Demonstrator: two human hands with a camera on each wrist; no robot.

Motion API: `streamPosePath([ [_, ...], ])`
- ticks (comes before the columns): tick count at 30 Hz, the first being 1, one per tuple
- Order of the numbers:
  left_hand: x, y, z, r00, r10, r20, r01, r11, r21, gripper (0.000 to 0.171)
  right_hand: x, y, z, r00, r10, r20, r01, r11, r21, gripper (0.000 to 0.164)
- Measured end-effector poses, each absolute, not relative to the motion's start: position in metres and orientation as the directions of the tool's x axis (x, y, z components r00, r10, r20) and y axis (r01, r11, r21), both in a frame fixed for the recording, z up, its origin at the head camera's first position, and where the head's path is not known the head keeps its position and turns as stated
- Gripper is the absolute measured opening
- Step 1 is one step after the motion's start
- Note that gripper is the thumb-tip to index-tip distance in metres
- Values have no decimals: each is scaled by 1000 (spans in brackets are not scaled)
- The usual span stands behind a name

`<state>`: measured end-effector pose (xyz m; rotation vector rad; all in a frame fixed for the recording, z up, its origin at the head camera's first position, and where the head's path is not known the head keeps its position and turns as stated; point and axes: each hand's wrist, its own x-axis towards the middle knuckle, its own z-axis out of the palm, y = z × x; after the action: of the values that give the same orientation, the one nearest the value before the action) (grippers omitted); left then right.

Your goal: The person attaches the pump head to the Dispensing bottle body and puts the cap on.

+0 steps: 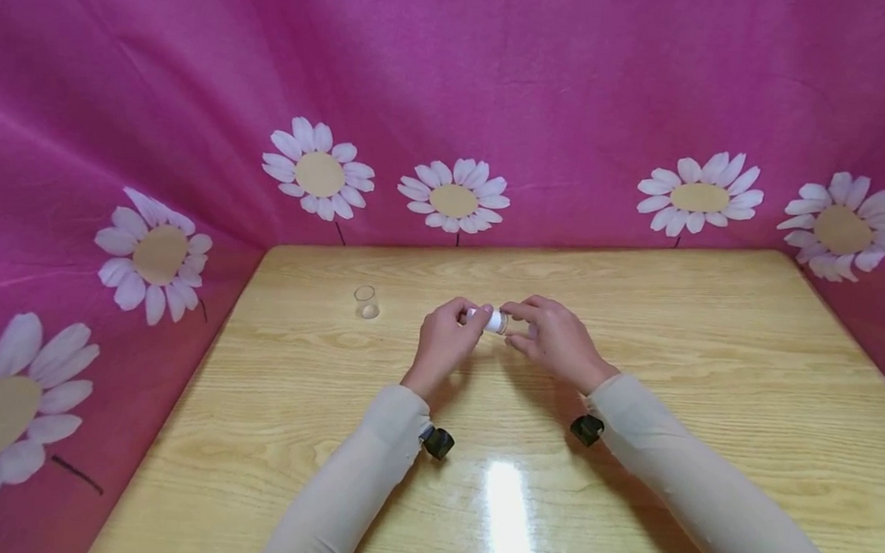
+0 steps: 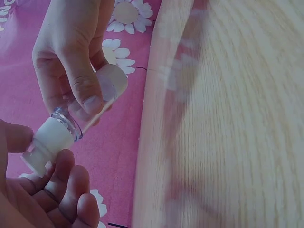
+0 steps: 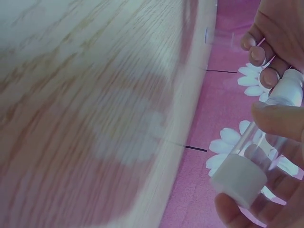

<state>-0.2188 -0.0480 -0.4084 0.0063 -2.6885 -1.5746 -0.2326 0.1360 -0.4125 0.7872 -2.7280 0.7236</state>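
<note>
Above the table, a small clear bottle with a white base [image 3: 240,180] is held between the two hands, lying tilted on its side. My left hand [image 1: 442,342] pinches its white pump top [image 2: 53,137] between thumb and fingers. From the other side my right hand [image 1: 559,341] grips the clear body, its thumb [image 3: 278,121] lying along the bottle and its fingers curled round it. A clear collar joins the top to the body. To the left of the hands, a small clear cup-shaped cap [image 1: 367,303] stands on the table.
The wooden table [image 1: 293,402] reaches to a pink cloth backdrop [image 1: 573,83] printed with white daisies, behind and at both sides. A dark wrist camera [image 1: 437,443] sits on the left sleeve, another [image 1: 587,430] on the right. Light glares off the table's front part.
</note>
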Motion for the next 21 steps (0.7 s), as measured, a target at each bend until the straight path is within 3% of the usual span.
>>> streamPosePath([
  [6,-216,-53,-414,-993,73,92,115,440,891,26,-233,135,-413,-837,-443,321,-544,739,-398,44],
  [11,-213,-57,-419,-983,123,136,176,415,893,34,-233,134,-414,-837,-445,318,-544,738,-398,45],
  [18,-214,-58,-415,-999,45,4,25,469,883,54,-233,132,-414,-835,-446,323,-548,726,-415,45],
  [21,-216,-59,-413,-1000,-14,-14,-19,483,875,55,-233,130,-413,-834,-446,326,-550,724,-416,45],
])
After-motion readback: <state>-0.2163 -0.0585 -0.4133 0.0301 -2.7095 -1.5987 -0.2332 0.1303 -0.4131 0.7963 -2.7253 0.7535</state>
